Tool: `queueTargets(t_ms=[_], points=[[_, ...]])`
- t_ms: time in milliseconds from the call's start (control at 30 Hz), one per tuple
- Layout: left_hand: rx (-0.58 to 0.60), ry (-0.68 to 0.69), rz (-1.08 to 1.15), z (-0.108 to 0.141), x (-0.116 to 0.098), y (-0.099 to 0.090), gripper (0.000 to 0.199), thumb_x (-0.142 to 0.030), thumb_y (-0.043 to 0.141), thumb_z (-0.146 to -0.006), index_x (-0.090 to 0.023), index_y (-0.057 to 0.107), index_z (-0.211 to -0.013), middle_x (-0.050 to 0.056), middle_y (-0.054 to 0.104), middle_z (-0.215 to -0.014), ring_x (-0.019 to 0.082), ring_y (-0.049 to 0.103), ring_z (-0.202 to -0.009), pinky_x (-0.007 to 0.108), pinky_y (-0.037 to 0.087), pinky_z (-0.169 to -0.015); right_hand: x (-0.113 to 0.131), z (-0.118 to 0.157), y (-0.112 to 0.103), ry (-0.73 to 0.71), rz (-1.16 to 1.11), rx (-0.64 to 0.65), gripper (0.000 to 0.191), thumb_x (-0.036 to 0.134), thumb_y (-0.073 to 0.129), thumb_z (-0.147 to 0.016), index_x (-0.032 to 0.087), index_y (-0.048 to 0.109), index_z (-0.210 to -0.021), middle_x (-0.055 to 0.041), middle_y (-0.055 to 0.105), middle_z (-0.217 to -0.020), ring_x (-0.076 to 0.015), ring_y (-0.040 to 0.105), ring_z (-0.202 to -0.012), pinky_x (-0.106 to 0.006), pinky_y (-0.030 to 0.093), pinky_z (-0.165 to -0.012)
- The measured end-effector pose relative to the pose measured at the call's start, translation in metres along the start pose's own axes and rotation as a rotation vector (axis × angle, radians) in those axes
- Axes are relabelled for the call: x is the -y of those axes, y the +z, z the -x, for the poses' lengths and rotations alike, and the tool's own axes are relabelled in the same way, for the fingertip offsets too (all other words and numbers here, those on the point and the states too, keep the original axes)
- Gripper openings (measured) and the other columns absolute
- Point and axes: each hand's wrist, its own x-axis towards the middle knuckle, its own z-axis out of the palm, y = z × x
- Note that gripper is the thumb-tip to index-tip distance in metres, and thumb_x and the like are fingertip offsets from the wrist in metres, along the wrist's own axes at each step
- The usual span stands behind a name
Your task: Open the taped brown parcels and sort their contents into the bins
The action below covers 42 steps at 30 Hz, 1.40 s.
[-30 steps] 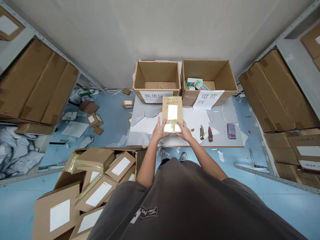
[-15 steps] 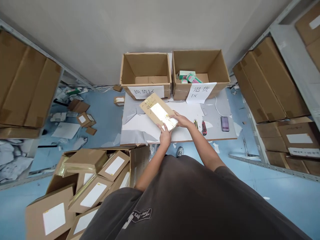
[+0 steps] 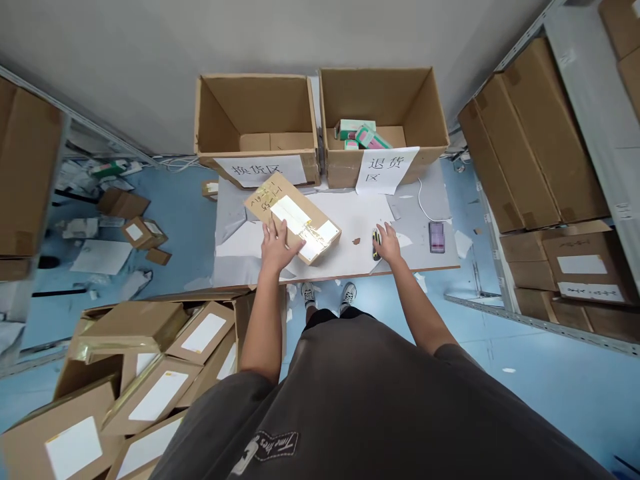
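A taped cardboard box (image 3: 295,217) with white labels and black handwriting lies slanted over the near left part of the table. My left hand (image 3: 276,248) grips its left edge, fingers apart along the side and thumb toward the near corner. On the right, my right hand (image 3: 388,244) is down at the tabletop with its fingers curled over the utility knives. A yellow-and-black utility knife (image 3: 376,244) shows beside the thumb. The red-and-black one is hidden beneath this hand.
Two open cartons with paper signs stand at the back: the left carton (image 3: 210,160) and the right carton (image 3: 343,175), which holds small green-and-white boxes (image 3: 357,129). A phone (image 3: 437,238) lies at right. Parcels (image 3: 160,393) fill a large carton at lower left. Shelves flank both sides.
The box has gone from being held in both hands to lying on the table under my left hand. My right hand has let go of it and moved right to the knives.
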Motion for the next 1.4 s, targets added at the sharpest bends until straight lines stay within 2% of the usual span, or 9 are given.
queueTargets(t_ms=[200, 400, 600, 700, 833, 933, 1100, 1267, 1400], points=[[-0.005, -0.037, -0.068, 0.001, 0.013, 0.010, 0.111, -0.082, 0.065, -0.090, -0.031, 0.025, -0.180, 0.008, 0.011, -0.189, 0.043, 0.004, -0.173, 0.066, 0.037, -0.130, -0.034, -0.009, 0.032, 0.103, -0.018, 0.022, 0.065, 0.029, 0.059, -0.095, 0.015, 0.056, -0.159, -0.0209, 0.051, -0.165, -0.0388, 0.043, -0.155, -0.061, 0.035, -0.131], [-0.003, -0.053, -0.087, 0.001, 0.014, 0.008, 0.111, -0.081, 0.068, -0.089, -0.031, 0.026, -0.179, 0.009, 0.011, -0.188, 0.045, 0.005, -0.173, 0.067, 0.040, -0.128, -0.041, -0.013, 0.056, 0.215, -0.003, 0.111, 0.065, 0.029, 0.060, -0.097, 0.010, 0.054, -0.159, -0.0242, 0.055, -0.157, -0.0397, 0.047, -0.150, -0.057, 0.038, -0.128], [0.010, -0.051, -0.050, 0.003, 0.016, 0.008, 0.110, -0.079, 0.069, -0.090, -0.032, 0.026, -0.179, 0.008, 0.009, -0.189, 0.043, 0.004, -0.173, 0.066, 0.037, -0.130, -0.046, -0.011, 0.084, 0.413, -0.026, 0.158, 0.060, 0.026, 0.065, -0.097, 0.010, 0.052, -0.153, -0.0265, 0.060, -0.151, -0.0366, 0.063, -0.136, -0.050, 0.050, -0.116], [0.010, -0.048, -0.039, 0.004, 0.016, 0.008, 0.110, -0.079, 0.070, -0.090, -0.031, 0.026, -0.179, 0.008, 0.010, -0.189, 0.045, 0.003, -0.173, 0.068, 0.037, -0.129, -0.048, -0.015, 0.089, 0.459, -0.073, 0.135, 0.052, 0.024, 0.069, -0.092, 0.011, 0.057, -0.141, -0.0257, 0.063, -0.146, -0.0332, 0.069, -0.128, -0.044, 0.054, -0.111], [0.044, -0.061, -0.054, 0.005, 0.009, 0.003, 0.110, -0.080, 0.067, -0.091, -0.030, 0.024, -0.180, 0.009, 0.007, -0.189, 0.044, 0.003, -0.173, 0.067, 0.038, -0.129, -0.041, -0.019, 0.079, 0.549, -0.317, 0.131, 0.046, 0.026, 0.075, -0.088, 0.017, 0.055, -0.129, -0.0157, 0.075, -0.114, -0.0266, 0.077, -0.097, -0.036, 0.063, -0.089], [0.066, -0.082, -0.074, 0.007, 0.002, -0.003, 0.109, -0.081, 0.063, -0.094, -0.030, 0.022, -0.180, 0.009, 0.006, -0.189, 0.042, 0.002, -0.174, 0.062, 0.039, -0.130, -0.020, -0.018, 0.059, 0.530, -0.708, 0.126, 0.049, 0.040, 0.074, -0.091, 0.024, 0.047, -0.129, -0.0047, 0.076, -0.099, -0.0185, 0.075, -0.074, -0.030, 0.062, -0.074], [0.083, -0.070, -0.091, 0.012, -0.007, -0.011, 0.105, -0.079, 0.062, -0.096, -0.026, 0.024, -0.180, 0.013, 0.008, -0.189, 0.041, 0.005, -0.174, 0.057, 0.037, -0.132, 0.047, -0.019, 0.010, 0.191, -1.166, 0.097, 0.060, 0.054, 0.073, -0.086, 0.029, 0.044, -0.133, -0.0034, 0.078, -0.111, -0.0172, 0.074, -0.078, -0.031, 0.063, -0.074], [0.107, -0.044, -0.118, 0.015, -0.009, -0.017, 0.105, -0.081, 0.055, -0.099, -0.023, 0.022, -0.180, 0.016, 0.006, -0.188, 0.040, 0.006, -0.174, 0.054, 0.035, -0.133, 0.129, -0.020, -0.037, -0.061, -1.241, 0.126, 0.064, 0.048, 0.073, -0.082, 0.031, 0.047, -0.138, -0.0073, 0.076, -0.128, -0.0217, 0.077, -0.094, -0.036, 0.065, -0.081], [0.126, -0.001, -0.139, 0.017, -0.003, -0.020, 0.104, -0.079, 0.053, -0.100, -0.023, 0.021, -0.181, 0.016, 0.008, -0.188, 0.040, 0.005, -0.174, 0.054, 0.033, -0.133, 0.179, -0.015, -0.054, -0.136, -1.263, 0.104, 0.055, 0.055, 0.076, -0.084, 0.028, 0.054, -0.126, -0.0098, 0.076, -0.127, -0.0216, 0.077, -0.094, -0.035, 0.064, -0.081]])
